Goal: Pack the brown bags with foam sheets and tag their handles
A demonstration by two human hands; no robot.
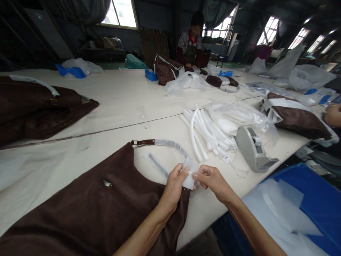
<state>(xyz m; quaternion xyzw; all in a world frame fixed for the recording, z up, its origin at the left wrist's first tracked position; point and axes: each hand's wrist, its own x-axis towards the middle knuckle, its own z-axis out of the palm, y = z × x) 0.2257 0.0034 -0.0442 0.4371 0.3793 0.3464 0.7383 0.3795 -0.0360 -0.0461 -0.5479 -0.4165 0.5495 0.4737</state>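
Observation:
A dark brown leather handbag (90, 199) lies flat on the table in front of me. Its strap (145, 142) arcs over to the right, partly covered in a whitish wrap (170, 143). Near the strap's right end, my left hand (174, 183) is closed on a piece of white foam sheet (189, 177) around the strap. My right hand (210, 177) pinches the sheet's right edge between thumb and fingers; whether tape is in that pinch is too small to tell. A loose grey-white strip (157, 164) lies inside the strap's loop.
White foam tubes (205, 131) and a grey tape dispenser (253, 149) lie right of the strap. Other brown bags (39, 106) rest at left, back and right. A blue bin (311, 199) with white sheets stands below the table edge. A co-worker (190, 44) stands across the table.

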